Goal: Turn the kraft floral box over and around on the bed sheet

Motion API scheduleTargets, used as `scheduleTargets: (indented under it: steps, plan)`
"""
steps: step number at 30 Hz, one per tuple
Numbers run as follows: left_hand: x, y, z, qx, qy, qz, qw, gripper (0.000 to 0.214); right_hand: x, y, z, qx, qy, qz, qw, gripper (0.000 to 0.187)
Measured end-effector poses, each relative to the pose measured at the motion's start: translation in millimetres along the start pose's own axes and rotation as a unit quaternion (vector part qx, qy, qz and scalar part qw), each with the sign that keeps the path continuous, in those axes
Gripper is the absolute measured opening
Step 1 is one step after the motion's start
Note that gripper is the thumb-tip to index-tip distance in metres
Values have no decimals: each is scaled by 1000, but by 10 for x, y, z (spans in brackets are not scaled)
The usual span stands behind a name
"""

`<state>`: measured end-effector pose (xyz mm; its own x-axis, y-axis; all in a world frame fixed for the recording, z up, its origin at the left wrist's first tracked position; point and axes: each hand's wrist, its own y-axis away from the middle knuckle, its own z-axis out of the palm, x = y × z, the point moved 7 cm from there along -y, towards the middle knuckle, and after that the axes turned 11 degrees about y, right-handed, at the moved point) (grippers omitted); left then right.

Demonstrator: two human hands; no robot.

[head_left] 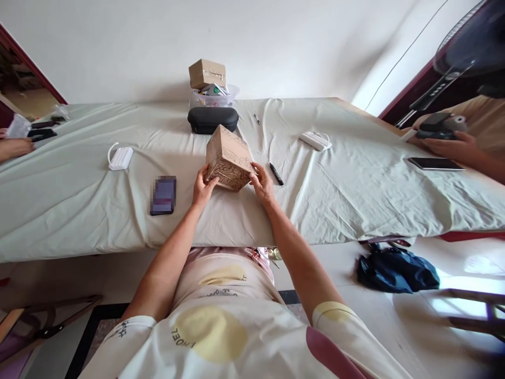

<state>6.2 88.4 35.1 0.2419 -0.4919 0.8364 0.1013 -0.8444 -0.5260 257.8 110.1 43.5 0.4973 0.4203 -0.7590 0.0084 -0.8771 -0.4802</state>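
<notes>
Brown cardboard, printed all over with a fine line pattern, makes up the box (229, 157) held between the person's two hands over the near middle of the cloth-covered table (355, 195). The box stands tilted, one corner turned toward the camera and its top face leaning away. Its lowest edge sits at the cloth, though whether it rests there or hangs just above is hard to tell.

The left hand (202, 188) lies at the box's lower left side, fingers half curled against that face and thumb up along the near edge. The right hand (262, 182) mirrors it on the box's right side, with its fingers spread flat on the cardboard. Neither hand closes into a fist; each presses inward, so the box is clamped between them. Both are equally near, one to each side. The box is close to a cube, with no clear long axis.

Just right of the box, beside the right hand, lies a black marker pen (276, 173), apart from the fingers. Left of the box lies a dark phone (163, 195), and further left a white power bank (121, 158) with its cable. Beyond the box sits a black zip case (213, 119), and behind that a clear tub (213, 98) topped by a small carton (207, 72). Far right of the box, another person's hand (453, 145) holds a device.
</notes>
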Motion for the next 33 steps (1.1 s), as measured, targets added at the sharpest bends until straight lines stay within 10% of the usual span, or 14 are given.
scheduleTargets:
  steps: [6,14,33]
  plan:
    - [53,52,-94,8,-149,13,989,47,73,29,74,2,20,11,1000,66]
    - [-71,95,-76,-16,-250,-104,963,32,31,139,242,-121,320,-51,938,28]
    - [-43,107,-58,-11,-191,-86,978,24,-64,208,169,-155,312,-61,935,13]
